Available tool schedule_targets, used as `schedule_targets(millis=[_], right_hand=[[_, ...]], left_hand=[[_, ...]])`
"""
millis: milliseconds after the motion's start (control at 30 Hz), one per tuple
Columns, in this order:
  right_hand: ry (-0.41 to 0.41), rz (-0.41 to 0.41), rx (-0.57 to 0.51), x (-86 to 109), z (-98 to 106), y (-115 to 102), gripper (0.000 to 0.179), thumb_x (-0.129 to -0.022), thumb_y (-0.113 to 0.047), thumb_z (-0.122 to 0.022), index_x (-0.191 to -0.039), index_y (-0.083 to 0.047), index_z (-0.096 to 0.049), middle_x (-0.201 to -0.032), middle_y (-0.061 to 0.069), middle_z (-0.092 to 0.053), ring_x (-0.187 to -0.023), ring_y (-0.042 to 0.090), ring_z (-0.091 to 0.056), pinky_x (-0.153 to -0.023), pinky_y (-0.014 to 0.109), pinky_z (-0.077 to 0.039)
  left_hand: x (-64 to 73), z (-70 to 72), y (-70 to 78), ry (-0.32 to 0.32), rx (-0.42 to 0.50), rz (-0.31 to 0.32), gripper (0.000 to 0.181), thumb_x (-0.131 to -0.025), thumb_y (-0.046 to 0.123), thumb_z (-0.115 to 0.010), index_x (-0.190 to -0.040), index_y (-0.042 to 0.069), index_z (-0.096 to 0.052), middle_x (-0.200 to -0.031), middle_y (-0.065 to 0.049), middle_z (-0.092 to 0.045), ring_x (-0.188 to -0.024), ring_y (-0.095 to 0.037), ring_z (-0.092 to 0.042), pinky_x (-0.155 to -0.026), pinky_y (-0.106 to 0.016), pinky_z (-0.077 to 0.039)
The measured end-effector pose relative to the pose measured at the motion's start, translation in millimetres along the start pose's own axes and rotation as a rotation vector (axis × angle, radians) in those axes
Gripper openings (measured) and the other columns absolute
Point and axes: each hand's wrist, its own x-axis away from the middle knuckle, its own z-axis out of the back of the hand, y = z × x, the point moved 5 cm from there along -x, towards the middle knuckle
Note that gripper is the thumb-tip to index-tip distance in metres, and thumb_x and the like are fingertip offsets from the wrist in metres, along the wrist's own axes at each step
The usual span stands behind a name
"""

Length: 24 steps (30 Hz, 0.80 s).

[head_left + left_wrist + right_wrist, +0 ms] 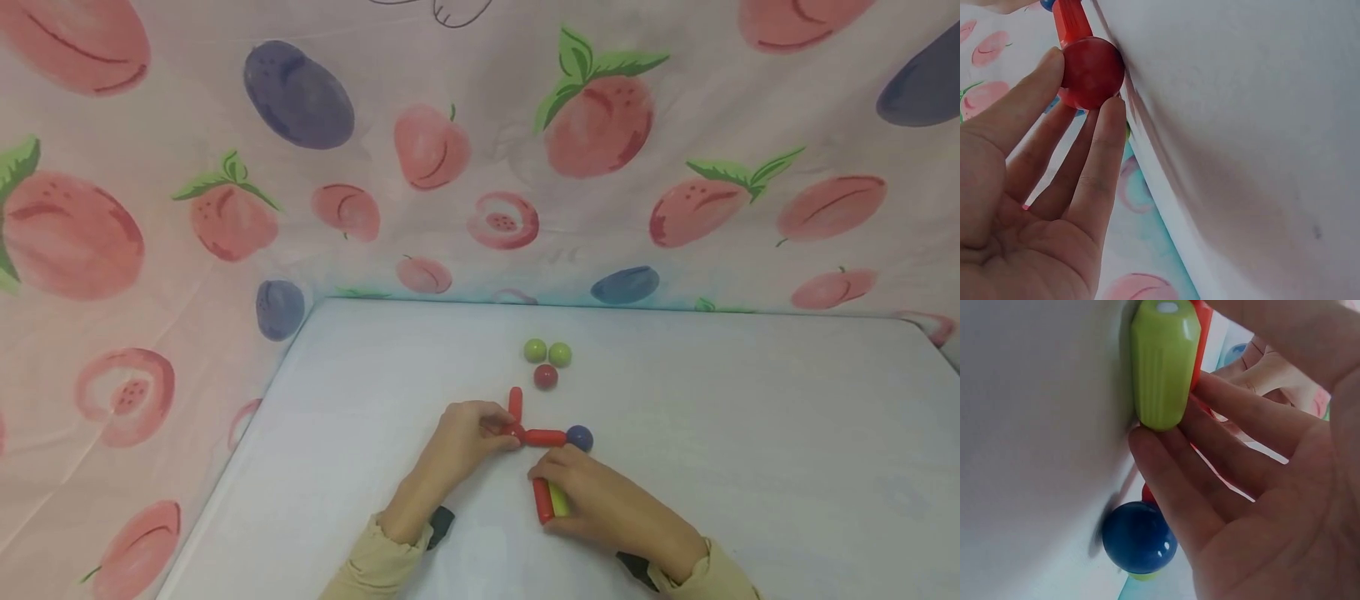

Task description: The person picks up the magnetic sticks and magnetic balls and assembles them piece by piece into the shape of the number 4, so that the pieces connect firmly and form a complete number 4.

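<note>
My left hand [467,437] pinches a red ball [1092,72] between thumb and fingers. From that ball one red rod [515,403] extends toward the back, and a second red rod [546,437] runs right to a blue ball [580,438], forming an L on the table. Just in front, my right hand [596,496] holds another red rod [543,500] and a yellow-green rod [1165,365] side by side, fingers at the far ends and thumb at the near end. In the right wrist view the blue ball [1139,537] appears beyond the fingertips.
Behind the L, two yellow-green balls [536,350] and a loose red ball [546,377] sit close together on the white table [750,433]. A fruit-printed cloth [480,150] hangs at the back and left edges.
</note>
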Motion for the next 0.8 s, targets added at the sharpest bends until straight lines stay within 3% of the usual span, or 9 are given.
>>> schedule_targets(millis=[800], right_hand=[[0.116,0.047,0.024,-3.8,8.4,0.8,0.049,-0.078,-0.027,-0.085,-0.121,-0.012,-0.067,-0.120,-0.002,-0.063,-0.111,0.017,-0.056,-0.098,0.042,-0.052]], left_hand=[[-3.2,-2.8,-6.2,-0.039,0.033,-0.027,0.021,-0.083,0.018,-0.081,-0.103,0.018,-0.073,-0.090,0.008,-0.073,-0.082,-0.006,-0.068,-0.080,-0.023,-0.056]])
